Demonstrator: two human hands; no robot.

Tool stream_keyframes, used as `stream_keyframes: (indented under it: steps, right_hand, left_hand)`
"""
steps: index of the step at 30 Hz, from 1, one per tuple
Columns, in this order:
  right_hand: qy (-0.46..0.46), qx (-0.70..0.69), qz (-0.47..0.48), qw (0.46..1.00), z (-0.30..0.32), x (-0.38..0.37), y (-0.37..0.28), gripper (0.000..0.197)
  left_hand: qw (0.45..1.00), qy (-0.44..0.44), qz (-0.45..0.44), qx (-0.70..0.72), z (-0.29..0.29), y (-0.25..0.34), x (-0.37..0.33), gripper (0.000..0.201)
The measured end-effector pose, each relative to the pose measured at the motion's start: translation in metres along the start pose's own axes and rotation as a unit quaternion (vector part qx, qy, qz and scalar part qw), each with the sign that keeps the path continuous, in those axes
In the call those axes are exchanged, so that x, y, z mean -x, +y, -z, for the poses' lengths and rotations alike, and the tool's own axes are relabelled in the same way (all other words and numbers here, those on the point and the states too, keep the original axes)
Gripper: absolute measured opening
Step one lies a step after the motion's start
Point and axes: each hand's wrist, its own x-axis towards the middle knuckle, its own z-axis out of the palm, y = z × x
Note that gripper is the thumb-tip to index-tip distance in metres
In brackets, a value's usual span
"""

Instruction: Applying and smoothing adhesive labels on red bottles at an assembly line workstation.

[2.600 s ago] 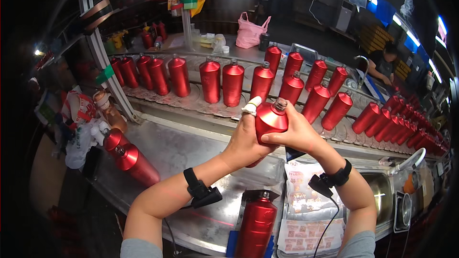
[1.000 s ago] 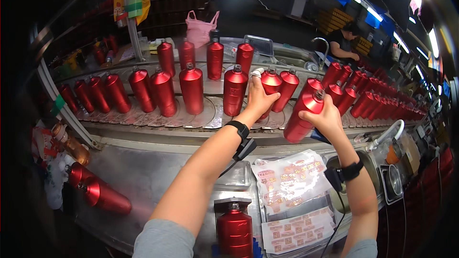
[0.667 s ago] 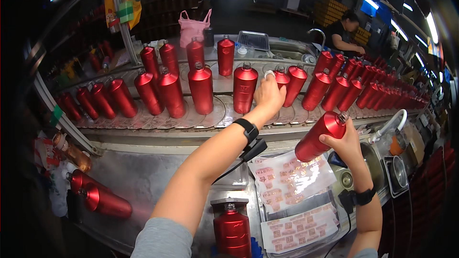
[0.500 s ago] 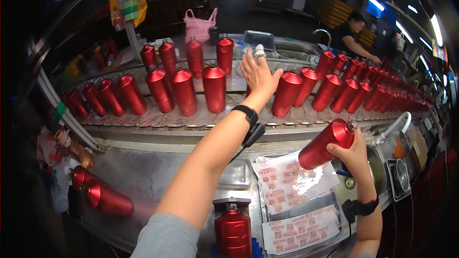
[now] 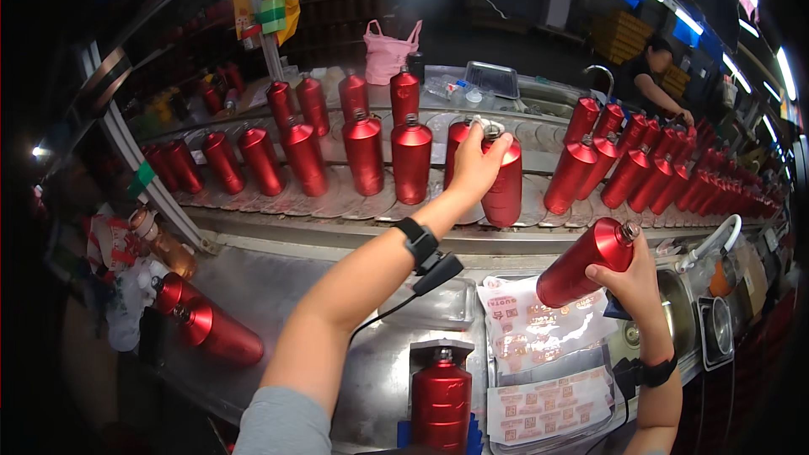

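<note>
My left hand (image 5: 479,167) is closed at the neck of a red bottle (image 5: 506,190) on the conveyor; a finger wears a white covering. That bottle stands about upright. In my right hand (image 5: 634,281) a second red bottle (image 5: 577,265) is tilted, its bare neck toward the upper right, above the printed label sheets (image 5: 552,404). Several more red bottles (image 5: 411,164) stand in rows along the conveyor (image 5: 337,217). Close to me, one red bottle (image 5: 441,404) stands in a holder on the metal bench (image 5: 337,421).
Two red bottles (image 5: 221,337) lie at the bench's left. A metal post (image 5: 164,168) rises beside them. On the right are a sink (image 5: 670,303) and a curved white pipe (image 5: 725,240). Behind the conveyor hangs a pink bag (image 5: 392,52). Another person (image 5: 653,84) works at the far right.
My left hand was open above the conveyor and has come down and closed on a bottle's neck. My right hand still holds its bottle. The whole view has shifted a little.
</note>
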Motion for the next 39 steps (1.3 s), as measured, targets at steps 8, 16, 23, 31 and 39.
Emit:
stream_keyframes:
  steps: [8, 16, 23, 31, 39]
  right_hand:
    - [-0.043, 0.056, 0.135, 0.988, -0.039, -0.017, -0.061, 0.081]
    - [-0.173, 0.035, 0.209, 0.962, -0.153, -0.031, -0.143, 0.089]
    - [-0.285, 0.024, 0.211, 0.935, -0.288, -0.013, -0.208, 0.085]
    - [-0.307, 0.074, 0.189, 0.93, -0.344, 0.001, -0.221, 0.089]
    - [-0.402, 0.046, 0.246, 0.881, -0.316, -0.028, -0.193, 0.12]
  left_hand:
    - [0.996, -0.063, 0.012, 0.069, 0.135, 0.128, 0.057, 0.017]
    - [0.962, 0.141, 0.003, -0.232, 0.26, 0.13, 0.128, 0.018]
    - [0.847, 0.281, 0.063, -0.446, 0.338, 0.09, 0.157, 0.036]
    - [0.8, 0.338, 0.087, -0.489, 0.356, 0.068, 0.164, 0.042]
    - [0.748, 0.377, 0.15, -0.525, 0.359, 0.061, 0.171, 0.052]
